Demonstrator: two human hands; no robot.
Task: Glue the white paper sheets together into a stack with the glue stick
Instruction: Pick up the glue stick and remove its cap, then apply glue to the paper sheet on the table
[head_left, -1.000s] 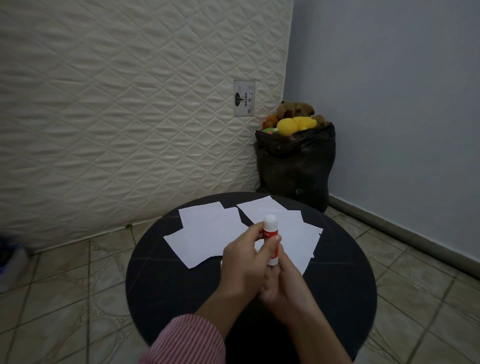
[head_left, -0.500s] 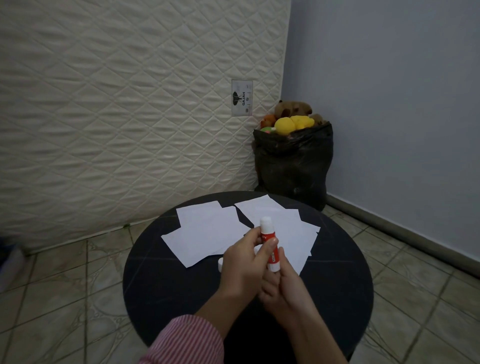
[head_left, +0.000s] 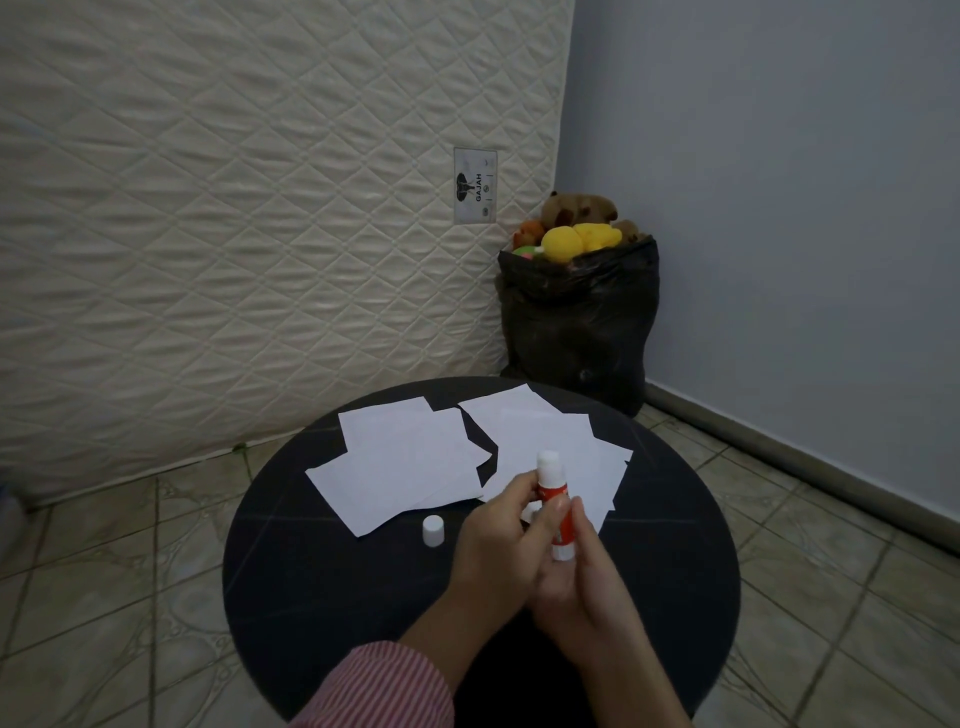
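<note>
A red and white glue stick (head_left: 554, 493) stands upright above the round black table (head_left: 332, 603), its white tip uncovered. Both hands grip it: my left hand (head_left: 498, 545) pinches the upper barrel, my right hand (head_left: 587, 587) wraps the base. Its small white cap (head_left: 433, 530) stands on the table just left of my hands. Several white paper sheets lie loosely overlapped in two groups, a left group (head_left: 405, 462) and a right group (head_left: 550, 431), behind the glue stick.
A quilted cream mattress (head_left: 234, 208) leans against the wall behind the table. A black bag (head_left: 576, 322) filled with plush toys sits in the corner. Tiled floor surrounds the table; a grey wall (head_left: 779, 208) rises on the right.
The white cap, hidden a second ago, now stands in plain view on the table left of my hands. The glue stick tilted slightly and my hands shifted a little toward me.
</note>
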